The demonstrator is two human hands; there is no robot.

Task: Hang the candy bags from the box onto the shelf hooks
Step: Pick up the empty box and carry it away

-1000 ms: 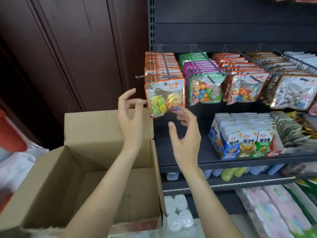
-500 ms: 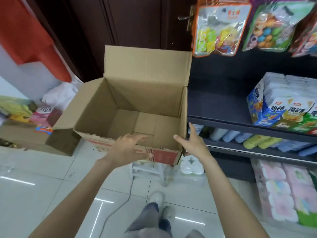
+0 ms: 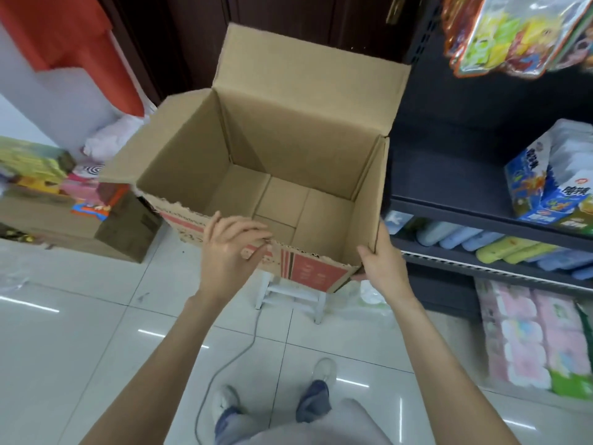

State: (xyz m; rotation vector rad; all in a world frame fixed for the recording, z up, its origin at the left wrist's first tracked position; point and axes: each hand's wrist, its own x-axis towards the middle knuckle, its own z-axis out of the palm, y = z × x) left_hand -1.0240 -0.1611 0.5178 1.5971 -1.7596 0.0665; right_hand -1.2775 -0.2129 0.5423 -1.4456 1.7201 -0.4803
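I have both hands on the near edge of the box (image 3: 272, 149), which sits on a small white stool (image 3: 290, 292) just left of the shelf (image 3: 481, 220). My left hand (image 3: 229, 248) is laid over the torn near rim, fingers (image 3: 253, 228) curled over it and gripping the cardboard. My right hand (image 3: 383, 268) holds the near right corner — thumb on the near face, the other fingers wrapped round the right wall.

No candy bags show inside; the cardboard bottom looks bare, so I judge the hanging is done, or nearly so. The candy bags (image 3: 507, 33) I can see hang at the far right, up on the shelf, though the hooks themselves are out of view.

The step in hand, as I read it, is moving the empty box away. To do it well I would keep both grips low on the walls, not on the ragged rim, which may tear. Lift straight up off the stool so it does not tip, and swing left — away from the hanging bags.
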